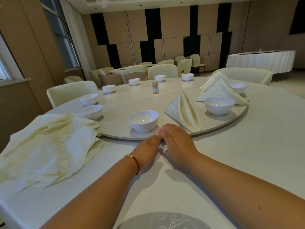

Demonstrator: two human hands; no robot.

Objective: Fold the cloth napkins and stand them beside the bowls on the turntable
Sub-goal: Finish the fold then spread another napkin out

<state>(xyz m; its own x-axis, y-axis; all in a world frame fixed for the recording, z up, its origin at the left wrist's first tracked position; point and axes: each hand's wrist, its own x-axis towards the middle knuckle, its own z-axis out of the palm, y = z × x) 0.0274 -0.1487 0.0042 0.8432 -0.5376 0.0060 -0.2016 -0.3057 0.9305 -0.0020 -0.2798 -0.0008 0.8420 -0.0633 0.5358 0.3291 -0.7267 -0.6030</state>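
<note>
Banquet-hall quiet surrounds a round table (264,146) dressed in white, its pale turntable (222,123) ringed with white bowls. From the head camera, three folded napkins already stand on the turntable's right side: one pleated napkin (184,111) between the nearest bowl (143,120) and a second bowl (219,105), and two tent-shaped napkins (220,92) behind that bowl. The bowls along the left rim have no napkin beside them yet, so the job appears well short of finished.

Both hands meet at the turntable's near edge. The left hand (148,151), a red cord at its wrist, and the right hand (177,144) lie side by side, fingers loosely bent, gripping nothing visible; whether their fingertips touch the rim cannot be told. Probably they are placed to turn the disc.

A heap of unfolded napkins (49,146) waits at the left, within easy reach. A small shaker (155,87) stands mid-turntable.
</note>
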